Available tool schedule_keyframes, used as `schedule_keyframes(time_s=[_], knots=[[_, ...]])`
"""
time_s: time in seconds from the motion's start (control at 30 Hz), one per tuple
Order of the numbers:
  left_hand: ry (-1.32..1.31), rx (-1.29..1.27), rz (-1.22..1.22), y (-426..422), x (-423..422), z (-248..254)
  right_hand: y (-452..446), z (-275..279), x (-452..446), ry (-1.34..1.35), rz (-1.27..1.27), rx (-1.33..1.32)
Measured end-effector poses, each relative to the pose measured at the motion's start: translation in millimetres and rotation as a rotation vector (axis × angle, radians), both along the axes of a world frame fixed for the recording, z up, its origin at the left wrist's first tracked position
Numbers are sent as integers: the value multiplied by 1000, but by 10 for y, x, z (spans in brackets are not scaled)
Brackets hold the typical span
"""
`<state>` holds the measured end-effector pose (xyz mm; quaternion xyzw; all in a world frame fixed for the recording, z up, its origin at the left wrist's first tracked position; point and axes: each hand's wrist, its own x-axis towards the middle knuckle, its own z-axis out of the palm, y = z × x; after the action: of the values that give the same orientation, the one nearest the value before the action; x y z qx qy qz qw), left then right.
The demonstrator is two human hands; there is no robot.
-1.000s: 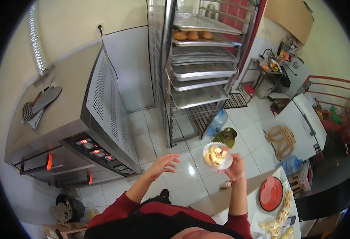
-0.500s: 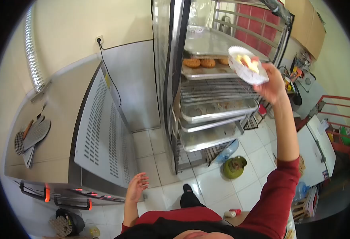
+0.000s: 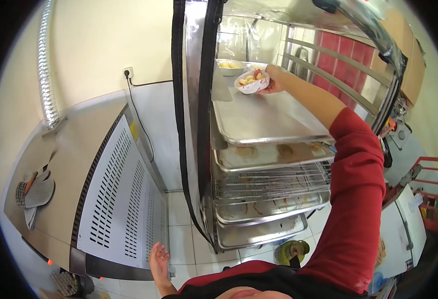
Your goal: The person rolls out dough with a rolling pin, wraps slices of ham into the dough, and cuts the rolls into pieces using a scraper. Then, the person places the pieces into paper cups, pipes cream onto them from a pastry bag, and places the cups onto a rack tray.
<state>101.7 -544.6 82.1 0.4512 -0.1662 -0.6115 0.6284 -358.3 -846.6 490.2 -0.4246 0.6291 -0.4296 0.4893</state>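
Observation:
In my right hand (image 3: pixel 274 81) is a white paper food cup (image 3: pixel 251 88) holding pale yellow and reddish pieces of food. My fingers close around its right side, over the back of the top metal tray (image 3: pixel 273 122) in the tall rack. Whether the cup touches the tray, I cannot tell. Beside it, at the tray's back left, stands a white bowl (image 3: pixel 230 71) with yellow pieces in it. Down low, next to the oven's perforated side panel (image 3: pixel 124 192), my left hand (image 3: pixel 159 260) hangs empty with its fingers apart.
Lower rack levels hold more metal trays (image 3: pixel 258 226) and wire racks (image 3: pixel 273 183). The rack's upright post (image 3: pixel 191 99) and dark-edged plastic cover stand at its left. Oven mitts (image 3: pixel 38 192) lie on the oven top. A green gas cylinder (image 3: pixel 292 251) stands on the floor.
My right hand has carried the cup left and into the rack, over the top tray. The view has shifted closer to the rack. My left hand stays low and empty.

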Motion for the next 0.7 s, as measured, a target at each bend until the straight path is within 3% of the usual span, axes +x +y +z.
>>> schedule_keyframes(time_s=[0.13,0.23,0.3,0.4,0.47,0.53,0.6,0.67,0.7], knots=[[-2,34,97,-20,50,-59,-426,-84,220,122,-143,-62],[-14,-24,108,-68,71,-87,-626,48,219,305,-29,-11],[-29,-25,42,-145,65,-68,-469,212,197,469,92,-6],[-51,1,-74,-330,20,11,-333,344,180,682,27,-65],[-66,-8,-197,-522,-19,72,484,481,362,752,124,-177],[-75,-35,-375,-693,-59,76,970,445,400,1004,209,-233],[-110,-94,-571,-798,-142,142,1929,331,727,1209,11,-249],[-135,-116,-767,-868,-234,140,2989,201,1138,1385,-22,-181],[-143,-110,-850,-907,-273,97,3366,-66,1240,1561,-156,-301]])
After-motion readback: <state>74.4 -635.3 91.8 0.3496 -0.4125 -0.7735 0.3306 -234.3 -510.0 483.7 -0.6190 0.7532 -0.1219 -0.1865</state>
